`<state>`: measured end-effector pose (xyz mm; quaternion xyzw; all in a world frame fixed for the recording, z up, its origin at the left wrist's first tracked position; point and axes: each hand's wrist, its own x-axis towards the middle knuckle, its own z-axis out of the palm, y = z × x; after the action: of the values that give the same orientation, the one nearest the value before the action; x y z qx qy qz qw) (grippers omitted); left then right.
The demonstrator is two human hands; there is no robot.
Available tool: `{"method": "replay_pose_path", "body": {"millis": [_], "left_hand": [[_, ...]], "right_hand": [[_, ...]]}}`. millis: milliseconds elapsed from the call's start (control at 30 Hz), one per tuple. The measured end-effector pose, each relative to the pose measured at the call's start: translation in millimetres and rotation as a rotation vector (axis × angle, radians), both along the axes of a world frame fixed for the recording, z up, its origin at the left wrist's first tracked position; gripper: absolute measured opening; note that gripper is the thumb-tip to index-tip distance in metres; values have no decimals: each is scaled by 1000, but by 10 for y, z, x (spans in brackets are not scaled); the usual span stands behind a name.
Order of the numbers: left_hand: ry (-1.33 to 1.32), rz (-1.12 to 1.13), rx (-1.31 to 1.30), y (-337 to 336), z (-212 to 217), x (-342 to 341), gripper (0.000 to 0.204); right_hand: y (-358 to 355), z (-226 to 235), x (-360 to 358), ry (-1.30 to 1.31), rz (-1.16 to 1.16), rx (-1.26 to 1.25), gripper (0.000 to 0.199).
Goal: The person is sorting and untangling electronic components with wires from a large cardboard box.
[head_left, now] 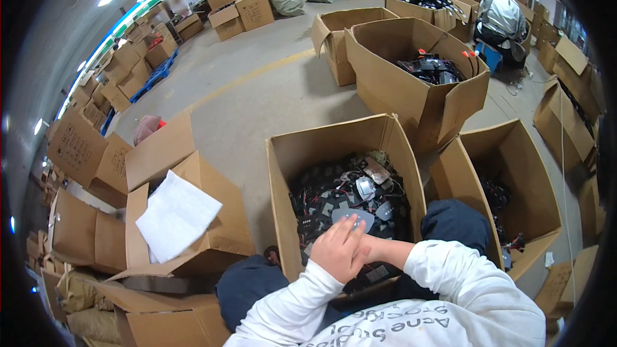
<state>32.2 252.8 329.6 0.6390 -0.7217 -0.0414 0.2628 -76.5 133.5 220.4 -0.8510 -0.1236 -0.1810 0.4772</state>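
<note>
My left hand (335, 252) lies across my right hand (366, 249) above an open cardboard box (280, 202) between my knees. The left fingers are stretched forward, their tips at the edge of a smooth, light-grey rounded plastic piece (355, 216). Most of my right hand's fingers are hidden under the left, so their grip on that piece is unclear. Below, the box holds a heap of small black electronic parts (320, 183) with wires. A whitish plastic part (366, 187) and another grey rounded piece (384, 211) rest on the heap.
To the right stands a tall open box (527, 199) with black parts. Left is a box with a white sheet (177, 215) over it. Ahead, a large box (398, 77) holds black parts with cables. A person (503, 16) sits at the far right. Stacked cartons line the walls.
</note>
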Motion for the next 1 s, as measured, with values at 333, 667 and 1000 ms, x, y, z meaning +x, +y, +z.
{"method": "replay_pose_path", "body": {"millis": [333,667,1000], "left_hand": [[-3,-127,-164,-210,112,180,40],[603,-209,-104,-209,-325,344,76],[-872,418,-33,-242,-1631,446,81]], "right_hand": [[19,56,123,-46,-342,149,41],[-142,381,-5,400,-258,342,33],[191,1101,-91,-25,-183,-163,49]]}}
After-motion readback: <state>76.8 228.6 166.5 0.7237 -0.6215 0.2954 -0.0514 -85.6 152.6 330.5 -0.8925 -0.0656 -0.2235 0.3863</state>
